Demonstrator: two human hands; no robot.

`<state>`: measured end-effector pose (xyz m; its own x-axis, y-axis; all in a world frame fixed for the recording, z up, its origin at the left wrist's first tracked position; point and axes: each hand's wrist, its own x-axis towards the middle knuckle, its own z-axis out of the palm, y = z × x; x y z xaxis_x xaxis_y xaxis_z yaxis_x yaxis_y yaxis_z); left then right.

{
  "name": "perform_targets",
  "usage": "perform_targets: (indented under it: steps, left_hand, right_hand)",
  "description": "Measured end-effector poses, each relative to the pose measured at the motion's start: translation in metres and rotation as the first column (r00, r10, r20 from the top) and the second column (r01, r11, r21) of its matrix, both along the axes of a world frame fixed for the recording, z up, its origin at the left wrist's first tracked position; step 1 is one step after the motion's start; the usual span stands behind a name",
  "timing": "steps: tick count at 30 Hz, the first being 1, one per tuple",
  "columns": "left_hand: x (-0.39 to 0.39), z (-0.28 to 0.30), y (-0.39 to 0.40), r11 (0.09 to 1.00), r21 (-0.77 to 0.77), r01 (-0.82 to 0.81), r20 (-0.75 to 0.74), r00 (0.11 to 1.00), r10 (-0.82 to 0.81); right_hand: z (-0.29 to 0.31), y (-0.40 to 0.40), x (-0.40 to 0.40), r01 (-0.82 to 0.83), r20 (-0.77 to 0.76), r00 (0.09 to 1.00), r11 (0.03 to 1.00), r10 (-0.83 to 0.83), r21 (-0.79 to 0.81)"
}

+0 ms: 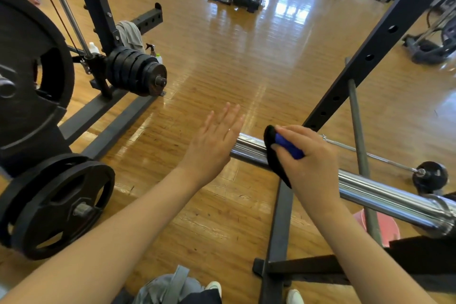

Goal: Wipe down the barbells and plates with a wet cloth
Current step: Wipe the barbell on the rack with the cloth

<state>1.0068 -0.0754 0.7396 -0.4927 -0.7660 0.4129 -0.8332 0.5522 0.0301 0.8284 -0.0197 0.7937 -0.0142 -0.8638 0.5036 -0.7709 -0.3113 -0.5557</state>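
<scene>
A chrome barbell sleeve runs from the centre of the view to the right edge. My right hand grips a black and blue cloth wrapped over the sleeve near its free end. My left hand is flat with straight fingers, its palm against the sleeve's end. Black weight plates hang on a rack peg at lower left, a large plate sits above them, and a stack of smaller plates sits on another peg further back.
A black rack upright slants up on the right, with its base bars on the wooden floor. A thin bar with a small weight lies behind. A spray bottle, a grey towel and a pink bucket are nearby.
</scene>
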Motion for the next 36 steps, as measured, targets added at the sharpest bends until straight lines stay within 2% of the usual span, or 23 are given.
perform_targets:
  steps: [3,5,8,10,12,15,18,21,23,26,29,36]
  left_hand:
    - [-0.003,-0.002,-0.009,0.999,-0.008,0.048,-0.034,0.998,-0.049]
    - [0.0,0.001,-0.013,0.997,0.031,0.077,-0.001,0.997,-0.077]
    - [-0.001,0.018,-0.021,0.944,0.309,0.116,-0.007,0.993,-0.12]
    - [0.0,0.031,-0.03,0.819,0.565,0.104,0.026,0.989,-0.144]
    - [0.003,0.037,-0.034,0.763,0.638,0.106,-0.043,0.994,-0.102]
    - [0.014,0.036,-0.028,0.816,0.575,0.06,-0.068,0.997,-0.026]
    - [0.019,0.031,-0.018,0.923,0.384,0.013,0.012,1.0,-0.019]
    - [0.017,0.014,-0.007,0.987,0.15,0.056,0.034,0.997,-0.062]
    - [0.013,0.002,-0.001,0.995,0.063,0.074,-0.042,0.997,-0.071]
    - [0.015,-0.009,0.003,0.996,0.082,0.026,-0.151,0.988,-0.013]
    - [0.022,-0.008,0.0,0.989,0.139,-0.049,-0.14,0.988,0.069]
    - [0.028,-0.001,0.002,0.99,0.132,-0.046,-0.102,0.993,0.06]
  right_hand:
    - [-0.003,0.003,0.003,-0.011,-0.067,0.998,1.0,0.01,-0.01]
    - [-0.009,0.004,0.012,-0.042,-0.109,0.993,0.999,0.04,-0.012]
    - [-0.014,0.002,0.036,-0.102,-0.227,0.97,0.994,0.09,-0.042]
    - [-0.018,-0.002,0.051,-0.116,-0.313,0.946,0.991,0.091,-0.063]
    - [-0.024,-0.007,0.055,-0.108,-0.354,0.932,0.991,0.073,-0.077]
    - [-0.033,-0.008,0.041,-0.121,-0.365,0.928,0.987,0.075,-0.105]
    - [-0.03,0.0,0.029,-0.053,-0.324,0.946,0.995,0.022,-0.09]
    - [-0.021,0.003,0.031,0.007,-0.268,0.963,0.994,-0.036,-0.108]
    - [-0.021,0.0,0.042,-0.031,-0.265,0.964,0.989,-0.008,-0.142]
    - [-0.036,-0.008,0.056,-0.105,-0.339,0.94,0.982,0.047,-0.155]
    - [-0.048,-0.012,0.049,-0.146,-0.413,0.907,0.982,0.083,-0.123]
    - [-0.03,0.008,0.034,-0.057,-0.272,0.962,0.986,0.014,-0.154]
